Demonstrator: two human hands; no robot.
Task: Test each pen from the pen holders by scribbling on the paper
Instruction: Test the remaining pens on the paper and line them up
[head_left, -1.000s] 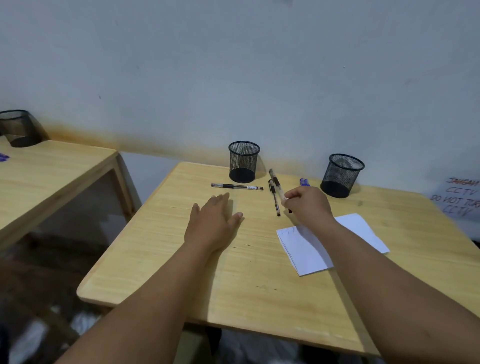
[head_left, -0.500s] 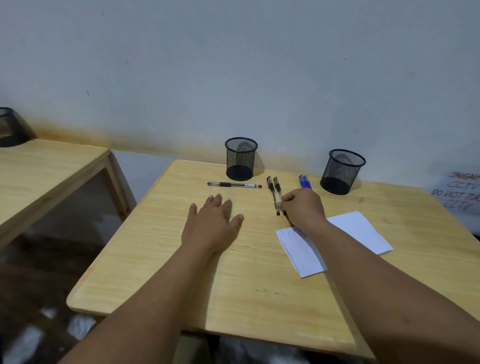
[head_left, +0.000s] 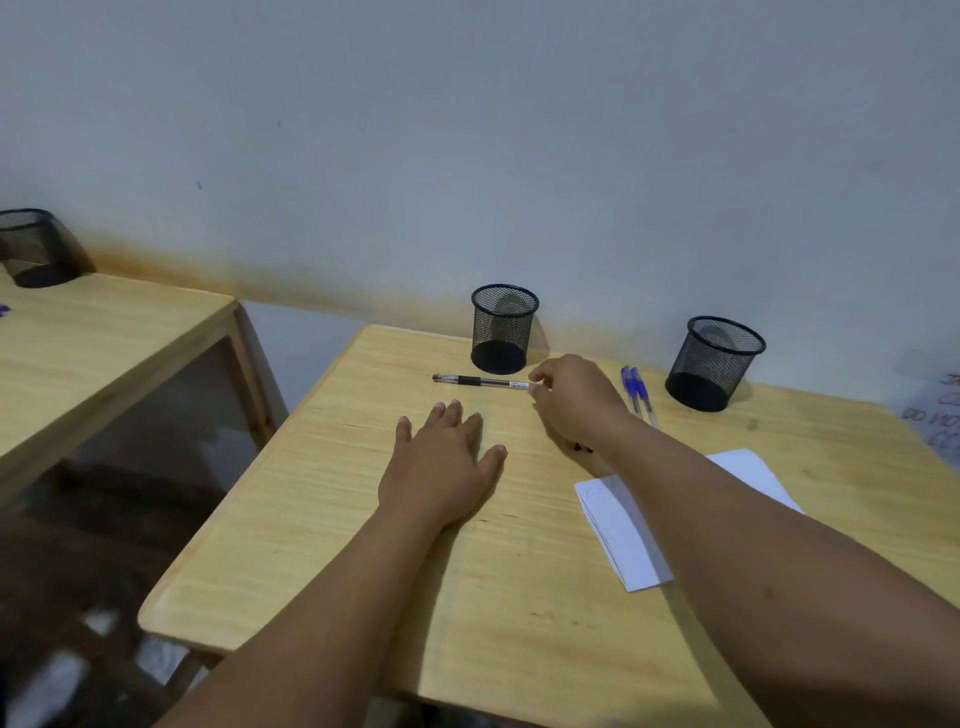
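Now | right hand grip pinches black pen end | on table

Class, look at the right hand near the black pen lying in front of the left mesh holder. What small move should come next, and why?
Probably pinch the near end of the black pen and lift it. The right hand has its fingertips at that end, but the pen lies flat on the table, seemingly not yet gripped. The paper lies nearer the person, waiting for a scribble. The left hand rests flat and empty.
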